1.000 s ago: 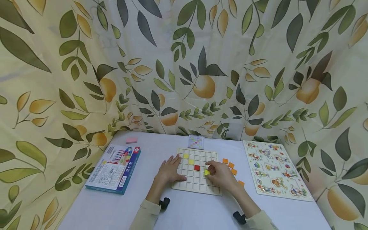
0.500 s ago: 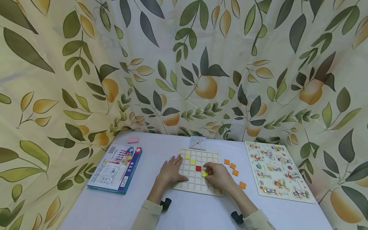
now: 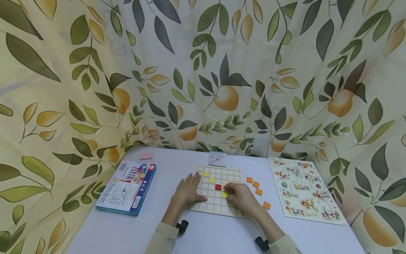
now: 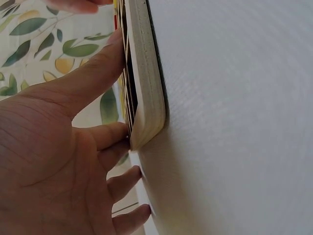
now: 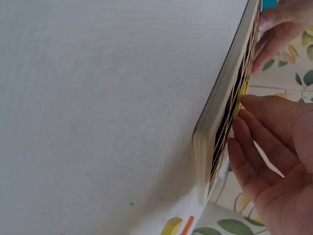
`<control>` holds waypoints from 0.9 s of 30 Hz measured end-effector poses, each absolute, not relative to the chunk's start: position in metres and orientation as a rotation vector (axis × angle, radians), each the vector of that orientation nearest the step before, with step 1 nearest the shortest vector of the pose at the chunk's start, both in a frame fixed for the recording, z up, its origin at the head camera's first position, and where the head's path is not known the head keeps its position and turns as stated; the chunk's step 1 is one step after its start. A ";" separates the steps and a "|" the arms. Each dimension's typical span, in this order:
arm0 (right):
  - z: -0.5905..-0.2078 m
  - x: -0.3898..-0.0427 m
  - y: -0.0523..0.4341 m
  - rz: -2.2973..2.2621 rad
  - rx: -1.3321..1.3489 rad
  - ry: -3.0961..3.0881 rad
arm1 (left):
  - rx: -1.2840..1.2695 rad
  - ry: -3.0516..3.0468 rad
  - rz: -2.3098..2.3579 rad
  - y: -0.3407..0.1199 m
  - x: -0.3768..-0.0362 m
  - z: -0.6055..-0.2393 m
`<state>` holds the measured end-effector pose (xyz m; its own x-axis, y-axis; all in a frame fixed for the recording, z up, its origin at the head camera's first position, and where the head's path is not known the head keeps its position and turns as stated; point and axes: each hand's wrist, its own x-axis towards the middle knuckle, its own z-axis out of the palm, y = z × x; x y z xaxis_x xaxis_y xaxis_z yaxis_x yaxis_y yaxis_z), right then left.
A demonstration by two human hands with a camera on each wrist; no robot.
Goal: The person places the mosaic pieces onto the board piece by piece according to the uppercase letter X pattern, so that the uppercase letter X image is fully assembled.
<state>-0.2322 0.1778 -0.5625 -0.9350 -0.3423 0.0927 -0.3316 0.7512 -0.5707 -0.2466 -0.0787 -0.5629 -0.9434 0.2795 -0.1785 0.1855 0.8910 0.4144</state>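
- A yellow tile (image 3: 224, 194) is pinched between the thumb and fingers of the right hand (image 3: 242, 197), at the grid board (image 3: 213, 201), slightly to the near right of the board's centre.
- The left hand (image 3: 187, 190) is spread, with thumb and fingers rested along the board's left side; the board is apparently being steadied, and light, even pressure would be enough to prevent sliding.
- The tile is judged to be in the course of being seated. Its edges are best squared to one cell of the board first; then it is best pressed flat at its middle, so that no corner is caught.
- A diagonal on the board is formed by two placed yellow tiles (image 3: 211, 180), toward the far left corner, and a red tile (image 3: 218, 187) near the centre; care is needed that these are not nudged.
- Whether the pinched tile is already sunk in a cell cannot be told: it is partly covered by the fingers, and the board is shown almost edge-on in both wrist views.
- Cells at the board's right side are hidden by the right hand.
- The pattern card (image 3: 217, 159), beyond the board's far edge, is too small to be read cell by cell.
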 end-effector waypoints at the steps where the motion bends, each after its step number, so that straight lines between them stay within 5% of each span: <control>1: -0.562 -0.231 0.178 -0.951 -0.568 2.926 | 0.351 2.821 0.593 -0.079 -0.246 -0.563; 27: -0.558 -0.208 0.251 -0.820 -0.188 3.110 | 0.378 2.818 0.579 -0.081 -0.247 -0.568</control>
<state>-0.2084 0.2510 -0.5582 -0.9899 -0.0922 0.1074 -0.1332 0.8640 -0.4856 -0.2466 -0.0807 -0.5676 -0.9379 0.2969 -0.1794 0.2020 0.8879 0.4133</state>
